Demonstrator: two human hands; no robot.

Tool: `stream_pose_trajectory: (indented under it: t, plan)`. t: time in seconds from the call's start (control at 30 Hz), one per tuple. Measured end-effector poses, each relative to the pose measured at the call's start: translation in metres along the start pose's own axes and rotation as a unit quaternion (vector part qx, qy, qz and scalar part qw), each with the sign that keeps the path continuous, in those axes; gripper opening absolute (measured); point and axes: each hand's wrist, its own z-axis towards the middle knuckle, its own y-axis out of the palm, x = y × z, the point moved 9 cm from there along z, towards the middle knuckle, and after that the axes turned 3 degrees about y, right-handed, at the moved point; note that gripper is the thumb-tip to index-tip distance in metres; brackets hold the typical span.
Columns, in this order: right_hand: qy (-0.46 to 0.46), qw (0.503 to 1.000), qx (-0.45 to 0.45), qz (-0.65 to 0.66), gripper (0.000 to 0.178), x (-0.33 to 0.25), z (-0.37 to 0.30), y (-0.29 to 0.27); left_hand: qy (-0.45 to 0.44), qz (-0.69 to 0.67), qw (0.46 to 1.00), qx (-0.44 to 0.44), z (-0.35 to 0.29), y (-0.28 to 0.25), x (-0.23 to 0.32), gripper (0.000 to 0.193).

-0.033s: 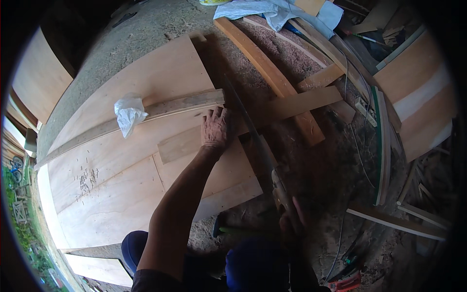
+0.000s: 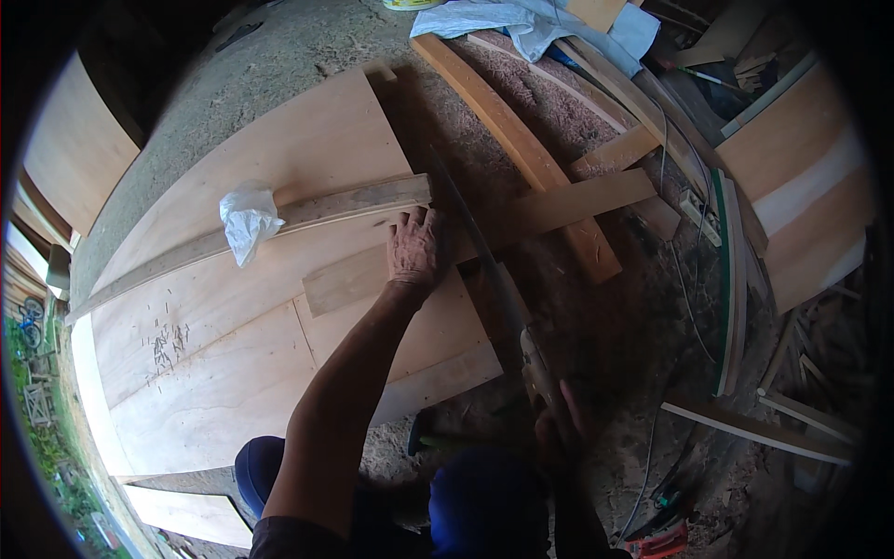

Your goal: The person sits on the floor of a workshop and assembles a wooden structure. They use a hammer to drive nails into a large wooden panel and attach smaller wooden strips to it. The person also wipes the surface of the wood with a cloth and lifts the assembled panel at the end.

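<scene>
My left hand lies on a narrow wooden plank, its fingers stretched forward and slightly spread. The plank rests across a large plywood panel, and its far part sticks out past the panel's right edge. In shadow at the lower right, my right hand is closed round the handle of a handsaw. The long dark blade points up and away, crossing the plank just right of my left hand. How deep the teeth sit in the wood cannot be seen.
A grey batten and a white plastic bag lie on the panel, with several nails nearby. An orange-brown beam passes under the plank's far end. Cables, offcuts and a red tool lie to the right.
</scene>
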Motion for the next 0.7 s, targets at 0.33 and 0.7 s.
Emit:
stream_pose_trajectory:
  t: [0.33, 0.7]
  plan:
    - [0.236, 0.953, -0.037, 0.185, 0.046, 0.03, -0.002, -0.004, -0.096, -0.04, 0.994, -0.031, 0.008, -0.012, 0.003, 0.029]
    - [0.217, 0.959, -0.046, 0.178, 0.037, 0.032, 0.006, -0.002, -0.071, -0.029, 0.997, -0.003, 0.011, -0.006, 0.006, 0.031]
